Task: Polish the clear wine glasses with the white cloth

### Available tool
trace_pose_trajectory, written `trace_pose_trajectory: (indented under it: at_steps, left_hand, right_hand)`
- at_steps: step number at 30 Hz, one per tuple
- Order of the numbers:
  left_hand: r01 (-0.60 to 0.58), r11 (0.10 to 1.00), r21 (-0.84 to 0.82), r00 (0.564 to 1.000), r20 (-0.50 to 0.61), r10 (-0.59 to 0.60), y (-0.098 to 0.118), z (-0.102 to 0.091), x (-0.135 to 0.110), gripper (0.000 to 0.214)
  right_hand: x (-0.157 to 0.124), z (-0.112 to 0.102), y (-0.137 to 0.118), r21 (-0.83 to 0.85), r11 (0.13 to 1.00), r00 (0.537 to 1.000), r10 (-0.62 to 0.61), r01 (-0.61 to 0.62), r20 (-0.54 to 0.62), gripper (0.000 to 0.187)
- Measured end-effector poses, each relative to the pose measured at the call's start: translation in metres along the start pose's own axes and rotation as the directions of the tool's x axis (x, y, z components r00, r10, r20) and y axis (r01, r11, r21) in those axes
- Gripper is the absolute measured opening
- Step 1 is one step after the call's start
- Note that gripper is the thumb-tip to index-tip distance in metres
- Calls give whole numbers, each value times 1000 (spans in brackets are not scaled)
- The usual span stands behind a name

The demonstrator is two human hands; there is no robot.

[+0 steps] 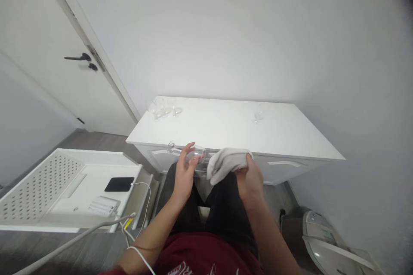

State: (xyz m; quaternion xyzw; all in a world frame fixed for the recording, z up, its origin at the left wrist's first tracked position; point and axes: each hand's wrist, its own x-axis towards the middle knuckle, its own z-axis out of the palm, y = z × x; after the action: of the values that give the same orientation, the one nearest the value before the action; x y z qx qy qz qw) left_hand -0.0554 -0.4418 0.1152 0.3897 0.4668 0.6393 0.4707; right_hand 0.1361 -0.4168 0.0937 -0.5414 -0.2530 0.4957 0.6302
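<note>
My left hand (pixel 186 171) holds a clear stemmed wine glass (pixel 197 153) on its side, in front of the cabinet's front edge. The glass's round foot points left and its bowl opens to the right. In my right hand (pixel 250 178) is a bunched white cloth (pixel 226 164), close to the rim of the glass but seemingly apart from it. Several clear glasses (pixel 166 107) are grouped at the back left of the white cabinet top (pixel 219 124). Another clear glass (pixel 259 114) stands toward its right side.
At lower left, a white tray-like unit (pixel 74 197) with a perforated side bears a black phone (pixel 119 184) and a white power strip (pixel 105 205). Cables (pixel 80 240) run past my left arm. A rounded appliance (pixel 325 240) sits at lower right. A white door (pixel 58 21) is at left.
</note>
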Motion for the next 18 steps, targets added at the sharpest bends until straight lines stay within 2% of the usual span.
trace_pose_trajectory:
  at_steps: [2, 3, 4, 5, 7, 8, 9, 10, 13, 16, 18]
  left_hand:
    - [-57, 995, 83, 998, -2, 57, -2, 5, 5, 51]
    - [-81, 990, 112, 997, 8, 80, -1, 7, 7, 51]
    - [-107, 985, 138, 994, 30, 104, 1, 9, 10, 50]
    - [-139, 976, 169, 990, 61, 131, 5, 10, 12, 48]
    - [-219, 945, 244, 972, 140, 189, 12, 11, 15, 43]
    - [-262, 923, 281, 959, 182, 216, 16, 11, 15, 41]
    - [-300, 901, 314, 946, 219, 238, 20, 11, 15, 40]
    - [-330, 881, 340, 934, 251, 253, 23, 11, 14, 41]
    - [-394, 834, 387, 910, 293, 294, 27, 12, 8, 50]
    - [-453, 810, 373, 882, 318, 347, 23, 10, 5, 51]
    - [-508, 806, 305, 837, 395, 378, 18, 6, 8, 47]
  right_hand:
    - [-14, 13, 5, -76, 992, 995, -98, 99, 12, 45]
    - [-21, 19, 4, -106, 986, 990, -125, 131, 63, 43]
    - [-28, 24, 3, -124, 978, 976, -144, 165, 164, 43]
    - [-32, 26, 0, -122, 972, 938, -155, 201, 310, 43]
    - [-36, 26, -9, -72, 970, 796, -146, 231, 587, 47]
    - [-34, 25, -14, -48, 974, 728, -133, 222, 673, 51]
    - [-32, 22, -18, -40, 976, 689, -122, 215, 714, 54]
    - [-29, 20, -20, -46, 974, 679, -119, 220, 725, 55]
    - [-25, 17, -23, -72, 968, 712, -126, 241, 691, 49]
    - [-31, 22, -22, 28, 991, 770, -122, 134, 627, 50]
    - [-38, 26, -23, 79, 994, 819, -107, 75, 563, 55]
